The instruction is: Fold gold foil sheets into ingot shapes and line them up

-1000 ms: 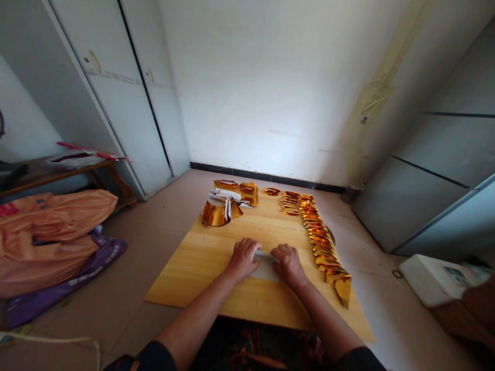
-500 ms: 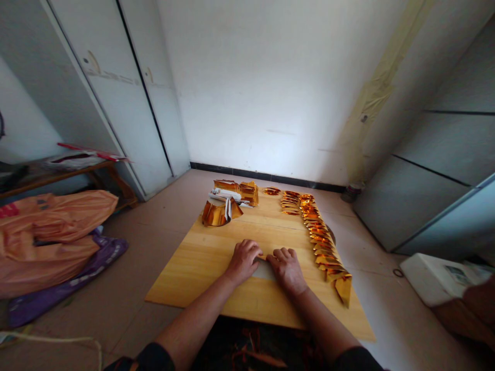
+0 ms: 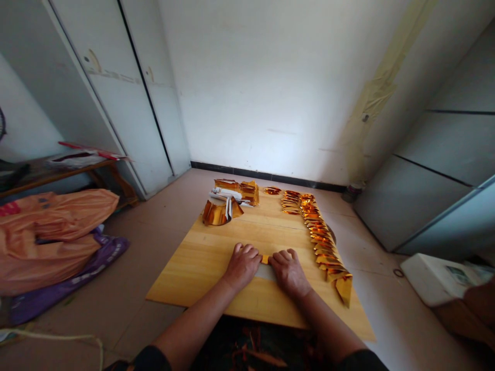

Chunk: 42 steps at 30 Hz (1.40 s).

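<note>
Between my two hands lies a sheet of gold foil paper [image 3: 265, 259], its far edge turned over into a narrow gold strip and its pale side [image 3: 264, 274] facing up nearer me. My left hand [image 3: 243, 265] has its fingers curled on the strip's left end. At the right end, my right hand [image 3: 288, 269] grips it the same way. Both hands rest low on the wooden board [image 3: 185, 268], and their fingertips hide the strip's ends. Along the board's right edge runs a row of folded gold foil pieces [image 3: 323, 247].
At the board's far left are stacks of gold paper sheets [image 3: 216, 212] with white backs. A smaller group of folded pieces [image 3: 291, 202] lies at the far right. An orange bag [image 3: 58, 232] is on the floor at left, and a white box [image 3: 429, 278] stands at right.
My hands have come slightly nearer me and a little apart. More of the gold strip shows between them, with its shiny face now turned up.
</note>
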Tool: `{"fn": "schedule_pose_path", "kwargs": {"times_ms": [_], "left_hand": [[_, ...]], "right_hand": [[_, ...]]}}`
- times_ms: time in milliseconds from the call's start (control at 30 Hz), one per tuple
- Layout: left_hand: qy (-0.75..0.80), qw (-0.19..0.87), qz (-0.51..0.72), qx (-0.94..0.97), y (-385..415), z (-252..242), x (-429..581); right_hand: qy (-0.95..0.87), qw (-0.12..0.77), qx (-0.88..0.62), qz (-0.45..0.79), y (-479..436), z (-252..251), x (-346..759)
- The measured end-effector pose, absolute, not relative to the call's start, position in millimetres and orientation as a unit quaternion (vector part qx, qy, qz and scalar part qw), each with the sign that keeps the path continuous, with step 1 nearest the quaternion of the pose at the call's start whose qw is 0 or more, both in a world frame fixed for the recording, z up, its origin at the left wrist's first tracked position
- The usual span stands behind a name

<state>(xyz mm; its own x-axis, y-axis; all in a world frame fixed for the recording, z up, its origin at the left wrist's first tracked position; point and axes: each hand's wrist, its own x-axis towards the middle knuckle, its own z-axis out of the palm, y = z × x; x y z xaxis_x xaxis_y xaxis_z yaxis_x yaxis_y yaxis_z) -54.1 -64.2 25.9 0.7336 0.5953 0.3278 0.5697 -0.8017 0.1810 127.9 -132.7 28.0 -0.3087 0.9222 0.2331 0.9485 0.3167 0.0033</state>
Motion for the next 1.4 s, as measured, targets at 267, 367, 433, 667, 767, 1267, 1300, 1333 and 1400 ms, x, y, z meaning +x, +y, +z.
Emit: {"fn": "schedule_pose_path", "kwargs": {"times_ms": [267, 367, 433, 667, 767, 1267, 1300, 1333, 1400], "left_hand": [[0.320, 0.040, 0.178, 0.930, -71, 26, -58], [0.324, 0.049, 0.178, 0.928, -73, 23, -62], [0.324, 0.053, 0.174, 0.928, -75, 20, -64], [0.306, 0.040, 0.145, 0.940, -78, 17, -67], [0.307, 0.041, 0.144, 0.940, -75, 21, -67], [0.262, 0.091, 0.093, 0.956, -69, 37, -63], [0.267, 0.087, 0.094, 0.955, -72, 38, -64], [0.272, 0.081, 0.096, 0.954, -76, 38, -64], [0.288, 0.061, 0.100, 0.950, -84, 38, -63]], "right_hand": [[-0.799, 0.101, -0.588, -0.073, -141, 28, 136], [-0.796, 0.113, -0.590, -0.077, -143, 27, 139], [-0.794, 0.121, -0.590, -0.078, -146, 27, 142], [-0.831, 0.142, -0.536, -0.029, -156, 34, 149], [-0.834, 0.167, -0.525, 0.025, -159, 34, 150], [-0.804, 0.232, -0.546, 0.047, -147, 16, 142], [-0.804, 0.236, -0.544, 0.048, -146, 15, 143], [-0.803, 0.241, -0.544, 0.050, -145, 15, 143], [-0.799, 0.247, -0.545, 0.057, -142, 14, 144]]}}
